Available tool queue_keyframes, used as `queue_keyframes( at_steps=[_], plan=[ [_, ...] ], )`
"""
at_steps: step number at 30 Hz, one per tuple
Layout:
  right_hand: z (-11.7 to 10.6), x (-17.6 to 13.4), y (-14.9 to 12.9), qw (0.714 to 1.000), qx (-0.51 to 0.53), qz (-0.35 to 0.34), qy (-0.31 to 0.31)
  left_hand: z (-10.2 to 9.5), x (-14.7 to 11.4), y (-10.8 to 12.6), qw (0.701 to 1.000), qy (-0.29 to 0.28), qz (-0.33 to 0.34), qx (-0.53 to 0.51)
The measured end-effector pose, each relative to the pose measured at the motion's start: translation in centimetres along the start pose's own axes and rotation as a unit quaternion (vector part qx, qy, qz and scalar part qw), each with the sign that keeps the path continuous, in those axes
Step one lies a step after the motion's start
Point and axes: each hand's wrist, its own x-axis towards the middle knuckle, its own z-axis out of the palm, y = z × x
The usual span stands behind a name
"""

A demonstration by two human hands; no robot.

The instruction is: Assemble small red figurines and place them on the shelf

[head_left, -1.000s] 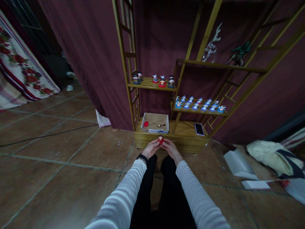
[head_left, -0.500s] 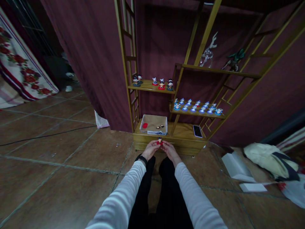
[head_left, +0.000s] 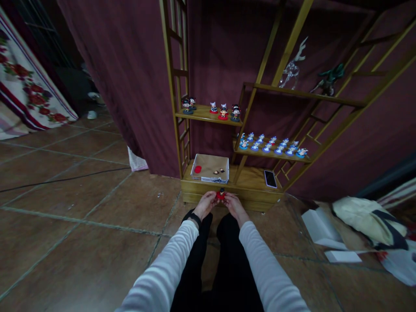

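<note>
Between my two hands is a small red figurine [head_left: 221, 194] with a dark top, held in front of the low cabinet. My left hand [head_left: 206, 203] pinches its left side, and my right hand [head_left: 235, 205] has its fingers closed on the right side. Just beyond them a shallow white box [head_left: 211, 179] stands on the cabinet top. In it lie a red disc [head_left: 198, 169] and two small dark-and-tan pieces [head_left: 216, 172], too small to make out.
Several figurines [head_left: 223, 112] stand on the upper left shelf, and rows of blue-white figurines [head_left: 267, 147] on the right shelf. A phone [head_left: 270, 178] lies on the cabinet top. A glass deer [head_left: 292, 69] stands higher up. White cartons [head_left: 323, 229] lie on the floor at right.
The figurine has turned in my fingers: its face showed before, and now a dark top and red lower part show. My view has shifted slightly.
</note>
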Motion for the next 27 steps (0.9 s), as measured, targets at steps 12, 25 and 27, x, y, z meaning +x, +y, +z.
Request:
queue_keyframes(
  at_steps=[12,25,27],
  plan=[
    [-0.3,0.6,0.0,1.0,-0.02,0.002,-0.018,0.1,0.7,0.9,0.997,0.0,-0.07,0.025],
    [0.1,1.2,1.2,0.998,-0.052,0.024,-0.009,-0.2,1.9,-0.1,0.998,0.061,-0.004,0.011],
    [0.1,1.4,1.1,0.999,-0.046,0.013,0.007,-0.3,1.8,0.0,0.998,0.057,-0.015,0.016]
  ],
)
